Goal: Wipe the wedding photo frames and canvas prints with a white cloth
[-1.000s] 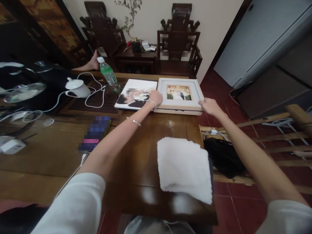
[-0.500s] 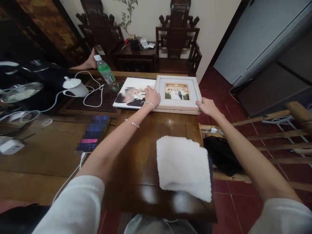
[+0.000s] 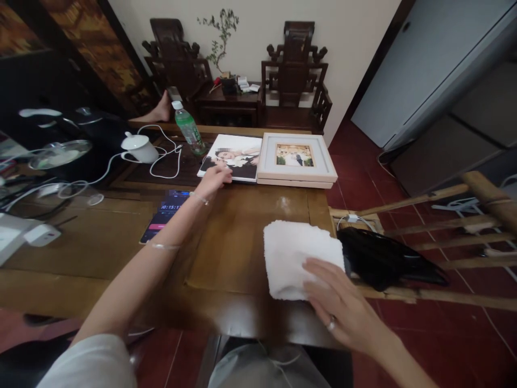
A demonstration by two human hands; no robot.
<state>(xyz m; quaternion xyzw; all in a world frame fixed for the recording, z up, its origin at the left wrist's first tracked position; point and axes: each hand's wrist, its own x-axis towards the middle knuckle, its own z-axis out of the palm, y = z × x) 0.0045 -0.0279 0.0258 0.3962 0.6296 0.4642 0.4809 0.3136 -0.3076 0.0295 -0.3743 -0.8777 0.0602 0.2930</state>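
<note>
Released, the picture frame (image 3: 297, 154) lies free at the table's (image 3: 242, 231) far edge; my right hand (image 3: 341, 304) now rests loosely on the white cloth (image 3: 288, 242); my left hand (image 3: 214, 179), grip unclear, reaches the photo panel (image 3: 244, 156).

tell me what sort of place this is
Most likely a sitting room in a home: dark carved wooden armchairs stand by a pale wall, and a white lidded ceramic-looking cup and a pale rectangular framed picture rest on the brown wooden table.
</note>
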